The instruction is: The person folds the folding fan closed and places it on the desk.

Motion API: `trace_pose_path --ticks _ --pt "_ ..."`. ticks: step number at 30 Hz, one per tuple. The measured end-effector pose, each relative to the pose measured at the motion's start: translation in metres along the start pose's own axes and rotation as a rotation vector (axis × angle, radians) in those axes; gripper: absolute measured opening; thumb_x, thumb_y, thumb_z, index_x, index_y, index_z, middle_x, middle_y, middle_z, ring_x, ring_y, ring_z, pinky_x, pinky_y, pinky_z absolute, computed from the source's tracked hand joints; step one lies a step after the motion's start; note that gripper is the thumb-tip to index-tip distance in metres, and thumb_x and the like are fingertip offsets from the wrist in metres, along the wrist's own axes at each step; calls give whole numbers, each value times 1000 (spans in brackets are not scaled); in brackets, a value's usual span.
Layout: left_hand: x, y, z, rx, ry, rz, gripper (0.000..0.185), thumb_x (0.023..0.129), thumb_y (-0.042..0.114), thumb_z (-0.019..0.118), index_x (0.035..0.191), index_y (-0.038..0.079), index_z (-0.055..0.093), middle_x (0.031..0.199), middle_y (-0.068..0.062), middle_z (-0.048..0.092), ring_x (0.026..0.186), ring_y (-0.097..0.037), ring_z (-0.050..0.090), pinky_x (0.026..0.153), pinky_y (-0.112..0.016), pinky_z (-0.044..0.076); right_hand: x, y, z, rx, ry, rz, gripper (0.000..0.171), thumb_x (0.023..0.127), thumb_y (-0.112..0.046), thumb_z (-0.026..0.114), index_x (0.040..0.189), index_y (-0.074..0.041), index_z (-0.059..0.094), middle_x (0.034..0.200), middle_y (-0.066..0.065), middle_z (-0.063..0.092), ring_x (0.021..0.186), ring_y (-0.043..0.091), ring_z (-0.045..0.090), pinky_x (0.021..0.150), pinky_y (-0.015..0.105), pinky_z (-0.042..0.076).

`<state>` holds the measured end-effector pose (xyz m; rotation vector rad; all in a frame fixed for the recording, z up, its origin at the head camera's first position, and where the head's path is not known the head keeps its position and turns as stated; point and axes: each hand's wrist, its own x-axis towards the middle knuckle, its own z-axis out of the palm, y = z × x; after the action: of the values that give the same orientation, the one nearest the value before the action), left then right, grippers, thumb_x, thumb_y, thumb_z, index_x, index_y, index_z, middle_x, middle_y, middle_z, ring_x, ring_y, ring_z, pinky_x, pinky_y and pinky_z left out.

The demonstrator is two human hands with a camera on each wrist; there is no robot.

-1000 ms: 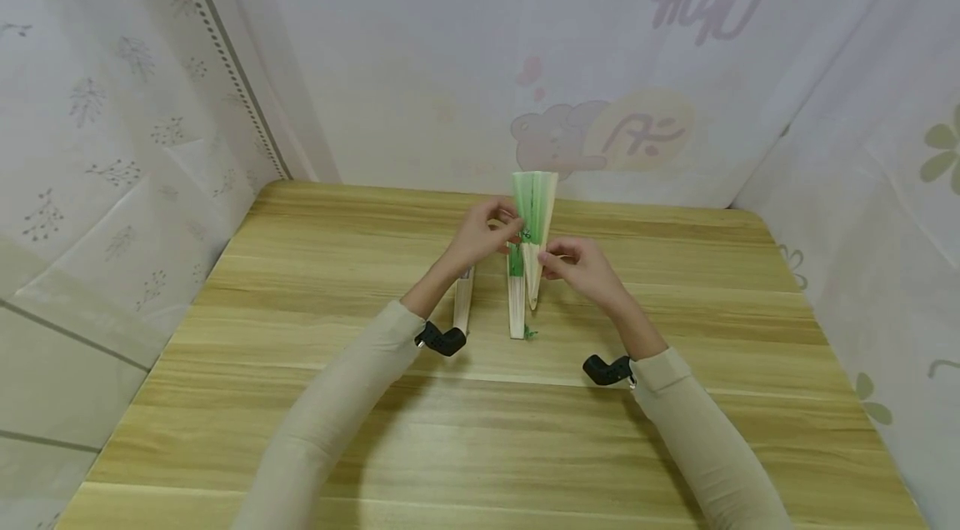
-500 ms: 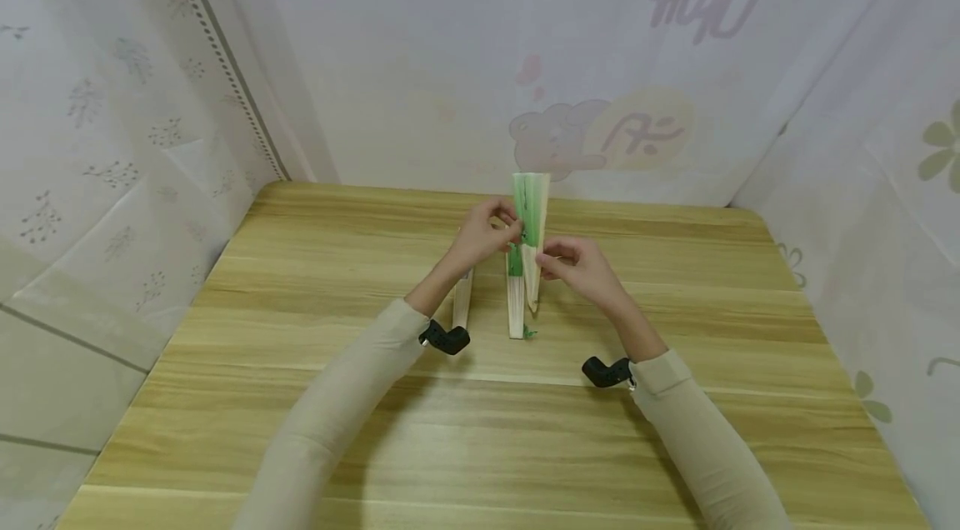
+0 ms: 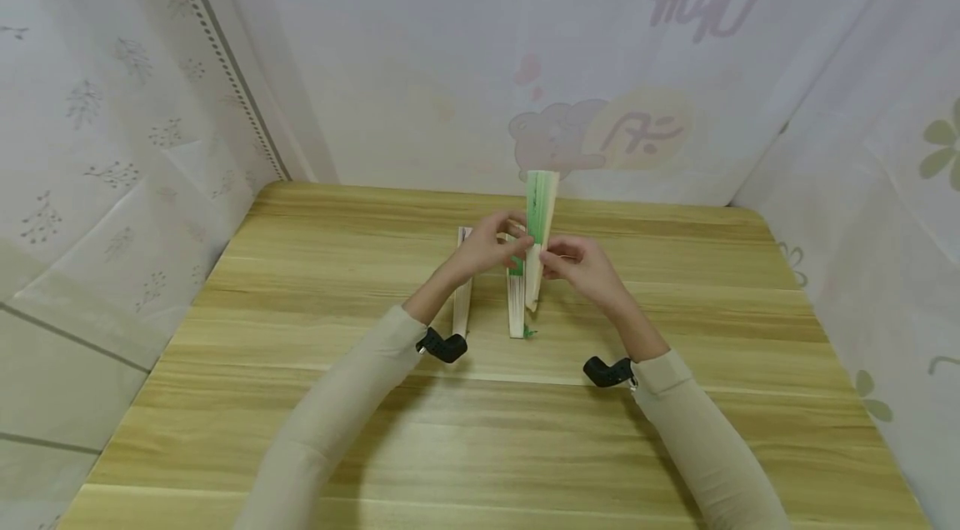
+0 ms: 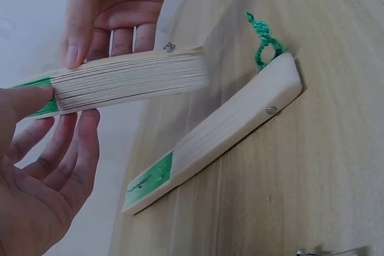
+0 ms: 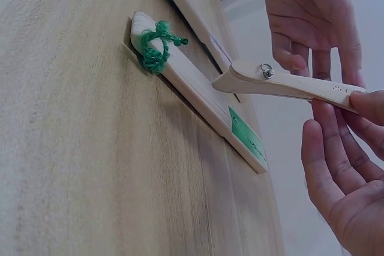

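Note:
A nearly folded hand fan (image 3: 537, 222) with green leaf and pale ribs is held upright above the table between both hands. My right hand (image 3: 581, 263) pinches its right side, thumb on the outer rib and fingers behind. From the left, my left hand (image 3: 491, 245) has its thumb on the edge of the green leaf and its fingers at the far side. A second folded green fan (image 4: 216, 124) lies below, its green cord tassel (image 5: 157, 46) at the pivot end. To its left lies another folded fan (image 3: 462, 305), partly covered by the left forearm in the head view.
All of this is over a wooden table (image 3: 480, 447). A white printed cloth (image 3: 420, 80) hangs behind the far edge, with more patterned cloth (image 3: 120, 147) at the sides. Dark wrist cameras (image 3: 442, 345) jut from both wrists.
The held fan has narrowed from a slight spread to almost folded. My left hand has shifted slightly right, uncovering the top of the leftmost fan. The fans on the table stay put.

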<state>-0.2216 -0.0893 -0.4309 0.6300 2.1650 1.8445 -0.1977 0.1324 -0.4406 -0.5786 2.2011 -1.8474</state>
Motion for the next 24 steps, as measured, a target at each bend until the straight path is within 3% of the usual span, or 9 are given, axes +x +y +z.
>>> trace_pose_path --ticks 11,20,24 --pt "0 -2 2 1 0 -2 35 97 11 71 127 -1 56 107 -19 63 92 -47 66 74 -61 57 -2 -1 -2 1 1 11 23 102 -10 64 118 7 68 112 22 68 92 29 70 83 43 59" --pt "0 -2 6 60 41 -22 35 97 14 73 122 -1 55 105 -18 64 80 -45 68 72 -58 59 -1 -5 -1 -46 -4 23 28 103 -7 61 128 8 64 120 24 67 98 43 67 85 48 58" --pt "1 -2 9 81 57 -15 35 96 15 74 122 -1 56 103 -17 65 78 -45 67 70 -57 59 0 -3 -2 -59 -2 27 29 104 -8 60 129 7 64 120 23 66 98 42 67 85 49 58"
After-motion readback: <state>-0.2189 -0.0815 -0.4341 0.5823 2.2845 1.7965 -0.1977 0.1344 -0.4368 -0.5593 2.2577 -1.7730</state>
